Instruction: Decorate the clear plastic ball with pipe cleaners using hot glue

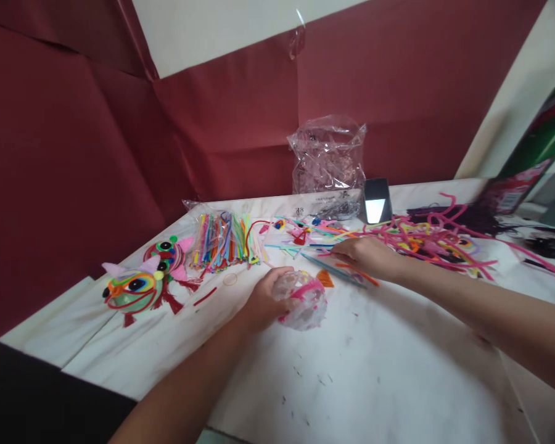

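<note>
Beyond left hand (269, 297): print (299, 210) (perhaps "8").

Dark red sheeting (231, 123) with creases and folds covers the left side and most of the far side; a vertical seam divides its far section, with a strip of clear tape (298, 42) at the upper edge. Pale wall (222, 31) is exposed above the sheeting and again at far right. A white tabletop (388, 382) with faint grey marbling extends from near to far, joint lines crossing it at left and right. A dark area (37, 394), of indeterminate nature, occupies the near left. Light is diffuse; shadows are soft-edged.
</note>
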Available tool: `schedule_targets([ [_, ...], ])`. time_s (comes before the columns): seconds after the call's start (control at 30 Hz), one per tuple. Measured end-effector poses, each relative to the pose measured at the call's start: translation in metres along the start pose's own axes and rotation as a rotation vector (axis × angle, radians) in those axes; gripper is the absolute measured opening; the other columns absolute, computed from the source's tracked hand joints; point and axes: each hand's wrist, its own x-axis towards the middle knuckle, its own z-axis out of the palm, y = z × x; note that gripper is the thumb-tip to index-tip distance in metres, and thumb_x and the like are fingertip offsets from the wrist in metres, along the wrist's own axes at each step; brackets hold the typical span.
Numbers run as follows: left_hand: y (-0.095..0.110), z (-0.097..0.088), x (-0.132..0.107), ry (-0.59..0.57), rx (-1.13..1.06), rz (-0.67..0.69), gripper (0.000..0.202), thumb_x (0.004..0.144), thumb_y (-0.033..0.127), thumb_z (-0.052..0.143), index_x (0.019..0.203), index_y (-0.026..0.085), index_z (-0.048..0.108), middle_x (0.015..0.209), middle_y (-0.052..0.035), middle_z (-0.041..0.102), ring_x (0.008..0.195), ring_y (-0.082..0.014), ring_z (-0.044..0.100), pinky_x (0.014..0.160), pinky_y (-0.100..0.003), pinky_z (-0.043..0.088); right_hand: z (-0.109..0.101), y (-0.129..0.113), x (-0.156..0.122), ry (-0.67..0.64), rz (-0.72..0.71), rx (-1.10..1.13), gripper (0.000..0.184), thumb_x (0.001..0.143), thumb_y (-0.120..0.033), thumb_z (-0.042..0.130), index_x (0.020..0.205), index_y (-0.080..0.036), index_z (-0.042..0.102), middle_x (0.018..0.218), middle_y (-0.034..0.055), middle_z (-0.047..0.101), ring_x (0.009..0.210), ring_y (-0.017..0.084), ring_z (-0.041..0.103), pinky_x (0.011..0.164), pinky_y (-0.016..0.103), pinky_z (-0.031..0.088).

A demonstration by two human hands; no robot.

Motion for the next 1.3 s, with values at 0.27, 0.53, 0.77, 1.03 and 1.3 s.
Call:
schedule_targets([
  [0.27, 0.005, 0.004, -0.002, 0.023, -0.029, -0.001, 0.078, 0.050, 0.040, 0.082, 0.118, 0.016, 0.051, 0.112, -0.0097, 0.063, 0.102, -0.0270, 0.059, 0.085, -0.035, 0.048, -0.011, -0.047, -0.017, -0.057, -0.056, 0.234, 0.032, 0.088, -0.038, 0.039, 0.079, -0.020, 0.064, 0.069, 0.0026, 0.067, 0.060, 0.015, 0.059, 0.055, 0.024, 0.044],
  [0.53, 0.009, 0.004, -0.005, -0.033, -0.003, 0.033, 0.078, 0.053, 0.039, 0.081, 0.120, 0.015, 0.049, 0.115, -0.0123, 0.060, 0.102, -0.0263, 0.059, 0.087, -0.035, 0.046, -0.006, -0.083, -0.029, -0.149, -0.174, 0.334, 0.029, 0.087, -0.027, 0.040, 0.061, -0.021, 0.051, 0.062, 0.0013, 0.055, 0.057, 0.014, 0.049, 0.055, 0.025, 0.041],
  [0.77, 0.007, 0.001, -0.005, -0.009, 0.050, 0.015, 0.073, 0.056, 0.037, 0.079, 0.121, 0.018, 0.050, 0.117, -0.0096, 0.061, 0.105, -0.0269, 0.059, 0.088, -0.035, 0.047, -0.016, -0.028, -0.020, 0.058, -0.162, -0.005, 0.030, 0.091, -0.033, 0.040, 0.084, -0.021, 0.067, 0.082, 0.0095, 0.067, 0.073, 0.020, 0.061, 0.063, 0.029, 0.045],
  [1.03, 0.007, -0.001, 0.000, -0.024, 0.089, 0.036, 0.071, 0.059, 0.039, 0.077, 0.121, 0.017, 0.049, 0.117, -0.0109, 0.063, 0.104, -0.0281, 0.060, 0.087, -0.035, 0.049, -0.020, 0.018, -0.021, 0.090, -0.091, -0.093, 0.025, 0.087, -0.030, 0.046, 0.096, -0.021, 0.068, 0.096, 0.0085, 0.071, 0.091, 0.021, 0.064, 0.081, 0.032, 0.050],
  [1.3, 0.009, -0.003, 0.005, -0.004, 0.089, -0.023, 0.072, 0.054, 0.040, 0.080, 0.118, 0.019, 0.054, 0.122, -0.0117, 0.062, 0.111, -0.0334, 0.057, 0.090, -0.039, 0.050, -0.088, 0.041, -0.134, 0.101, 0.389, -0.223, 0.030, 0.088, -0.032, 0.044, 0.092, -0.016, 0.068, 0.086, 0.0150, 0.072, 0.068, 0.022, 0.066, 0.060, 0.031, 0.049],
])
